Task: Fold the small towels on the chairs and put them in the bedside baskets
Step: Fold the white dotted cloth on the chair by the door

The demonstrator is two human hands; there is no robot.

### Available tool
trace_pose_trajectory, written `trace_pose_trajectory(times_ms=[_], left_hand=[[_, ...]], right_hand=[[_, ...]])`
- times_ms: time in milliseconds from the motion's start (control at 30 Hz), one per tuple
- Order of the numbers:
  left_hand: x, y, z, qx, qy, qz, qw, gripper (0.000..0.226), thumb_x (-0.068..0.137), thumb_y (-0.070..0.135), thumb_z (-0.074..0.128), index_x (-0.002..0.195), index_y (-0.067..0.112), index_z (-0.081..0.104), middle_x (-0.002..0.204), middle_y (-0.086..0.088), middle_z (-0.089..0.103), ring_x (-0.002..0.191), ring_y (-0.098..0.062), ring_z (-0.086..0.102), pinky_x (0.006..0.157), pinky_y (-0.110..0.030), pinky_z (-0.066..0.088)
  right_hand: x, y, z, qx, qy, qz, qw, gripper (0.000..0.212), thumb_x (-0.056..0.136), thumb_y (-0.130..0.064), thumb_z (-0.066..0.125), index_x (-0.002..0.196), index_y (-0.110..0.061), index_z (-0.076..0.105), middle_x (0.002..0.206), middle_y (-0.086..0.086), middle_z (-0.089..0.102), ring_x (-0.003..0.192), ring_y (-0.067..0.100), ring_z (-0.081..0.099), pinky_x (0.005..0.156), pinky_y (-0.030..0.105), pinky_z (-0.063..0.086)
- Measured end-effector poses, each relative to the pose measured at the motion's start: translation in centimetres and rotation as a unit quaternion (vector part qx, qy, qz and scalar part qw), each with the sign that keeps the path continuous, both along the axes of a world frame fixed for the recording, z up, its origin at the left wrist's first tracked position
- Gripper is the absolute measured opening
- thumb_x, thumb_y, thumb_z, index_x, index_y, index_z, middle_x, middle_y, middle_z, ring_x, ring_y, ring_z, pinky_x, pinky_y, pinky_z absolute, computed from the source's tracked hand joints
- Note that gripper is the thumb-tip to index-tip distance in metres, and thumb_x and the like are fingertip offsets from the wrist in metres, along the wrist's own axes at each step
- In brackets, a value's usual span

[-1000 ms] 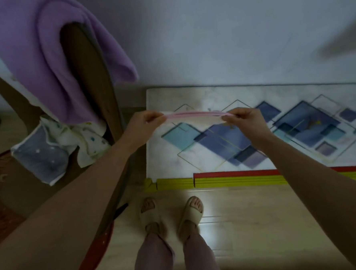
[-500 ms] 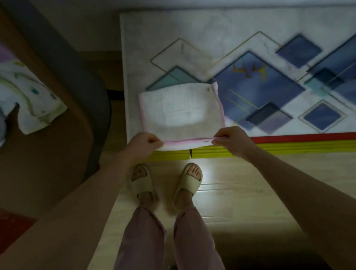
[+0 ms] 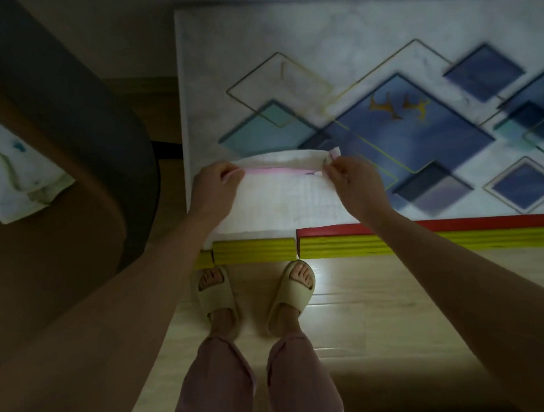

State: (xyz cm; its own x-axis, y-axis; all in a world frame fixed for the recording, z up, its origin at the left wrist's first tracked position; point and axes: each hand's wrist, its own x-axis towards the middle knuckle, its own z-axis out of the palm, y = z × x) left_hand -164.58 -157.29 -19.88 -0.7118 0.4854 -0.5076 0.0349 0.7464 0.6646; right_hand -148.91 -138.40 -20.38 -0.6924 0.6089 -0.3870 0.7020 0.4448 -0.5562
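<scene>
— Where's your towel?

— The small white towel (image 3: 280,205) lies on the patterned tabletop (image 3: 380,24), at its near left corner, its pink-edged hem lifted over the middle.

— And your hands?

— Your left hand (image 3: 214,190) pinches the hem's left end; your right hand (image 3: 352,181) pinches the right end. Another towel (image 3: 17,176) lies on the chair (image 3: 79,147) to your left.

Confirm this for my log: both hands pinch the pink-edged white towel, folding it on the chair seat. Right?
Not quite. In the head view the left hand and right hand do pinch the pink-edged white towel, but it lies on the patterned mat with blue diamonds, not on the chair seat, which stands off to the left.
</scene>
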Motion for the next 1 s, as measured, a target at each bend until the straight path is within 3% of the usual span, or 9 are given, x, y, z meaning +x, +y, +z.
trace_pose_trajectory(times_ms=[167,500,600,700,733,800,900,933,1000], left_hand=[[0.2,2.2,-2.2,-0.013,0.037,-0.024,0.999,0.020,0.097,0.017,0.055,0.099,0.001,0.065,0.096,-0.008,0.058,0.087,-0.015,0.051,0.067,-0.017,0.030],[-1.1,3.4,-4.2,-0.100,0.012,-0.069,0.993,0.030,0.101,0.020,0.045,0.108,-0.003,0.062,0.114,-0.023,0.056,0.102,-0.033,0.056,0.082,-0.030,0.038],[-1.2,3.9,-4.1,-0.136,0.018,-0.088,0.987,0.032,0.102,0.022,0.042,0.112,-0.002,0.061,0.120,-0.026,0.052,0.106,-0.036,0.055,0.092,-0.039,0.042],[-0.9,4.4,-3.9,-0.168,0.027,-0.109,0.979,0.035,0.103,0.024,0.038,0.118,0.000,0.058,0.127,-0.026,0.046,0.109,-0.036,0.052,0.096,-0.039,0.040],[-0.9,4.5,-3.9,-0.176,0.029,-0.113,0.977,0.035,0.103,0.024,0.037,0.120,0.000,0.057,0.129,-0.026,0.045,0.111,-0.036,0.052,0.097,-0.039,0.039],[-0.8,4.6,-4.0,-0.188,0.030,-0.116,0.975,0.036,0.104,0.025,0.036,0.123,0.001,0.055,0.132,-0.026,0.042,0.114,-0.036,0.050,0.100,-0.039,0.038],[-0.8,4.6,-4.2,-0.201,0.036,-0.126,0.971,0.037,0.104,0.024,0.034,0.124,0.001,0.054,0.131,-0.027,0.042,0.117,-0.036,0.047,0.101,-0.039,0.036],[-0.7,4.6,-4.3,-0.204,0.038,-0.127,0.970,0.037,0.104,0.024,0.035,0.124,0.001,0.054,0.131,-0.027,0.042,0.118,-0.036,0.046,0.101,-0.039,0.035],[-0.7,4.6,-4.3,-0.204,0.036,-0.123,0.971,0.036,0.104,0.025,0.035,0.124,0.002,0.054,0.132,-0.027,0.042,0.118,-0.036,0.046,0.102,-0.039,0.035]], right_hand=[[-1.6,2.2,-1.4,0.144,0.018,0.048,0.988,0.022,0.090,-0.013,0.059,0.108,-0.001,0.060,0.112,0.021,0.054,0.105,0.039,0.049,0.081,0.043,0.040],[-3.6,4.5,-2.1,0.167,-0.142,0.150,0.964,0.013,0.087,-0.007,0.053,0.093,0.002,0.061,0.102,0.023,0.061,0.091,0.044,0.059,0.070,0.043,0.044],[-3.8,4.6,-2.3,0.158,-0.173,0.095,0.967,0.014,0.088,-0.012,0.054,0.092,-0.002,0.063,0.097,0.020,0.064,0.089,0.041,0.061,0.062,0.035,0.036],[-3.9,4.7,-2.8,0.009,-0.122,-0.095,0.988,0.014,0.085,-0.017,0.063,0.077,-0.006,0.063,0.079,0.015,0.061,0.078,0.028,0.058,0.063,0.032,0.034],[-3.9,4.7,-2.9,-0.079,-0.066,-0.199,0.975,0.020,0.085,-0.017,0.065,0.069,-0.007,0.058,0.072,0.012,0.055,0.072,0.024,0.054,0.062,0.032,0.036],[-3.9,4.3,-2.7,-0.250,0.035,-0.411,0.876,0.027,0.089,-0.018,0.065,0.066,-0.011,0.054,0.072,0.008,0.055,0.072,0.022,0.057,0.065,0.034,0.048],[-3.6,4.3,-3.4,-0.379,0.116,-0.548,0.737,0.016,0.097,-0.019,0.054,0.086,-0.010,0.061,0.100,0.017,0.065,0.097,0.035,0.065,0.089,0.049,0.054],[-3.5,4.3,-3.6,-0.394,0.129,-0.559,0.719,0.016,0.097,-0.017,0.052,0.090,-0.009,0.063,0.104,0.018,0.066,0.098,0.036,0.065,0.090,0.051,0.053],[-3.3,4.1,-3.9,-0.343,0.125,-0.560,0.744,0.015,0.095,-0.015,0.054,0.085,-0.011,0.064,0.097,0.015,0.068,0.095,0.034,0.065,0.087,0.048,0.055]])
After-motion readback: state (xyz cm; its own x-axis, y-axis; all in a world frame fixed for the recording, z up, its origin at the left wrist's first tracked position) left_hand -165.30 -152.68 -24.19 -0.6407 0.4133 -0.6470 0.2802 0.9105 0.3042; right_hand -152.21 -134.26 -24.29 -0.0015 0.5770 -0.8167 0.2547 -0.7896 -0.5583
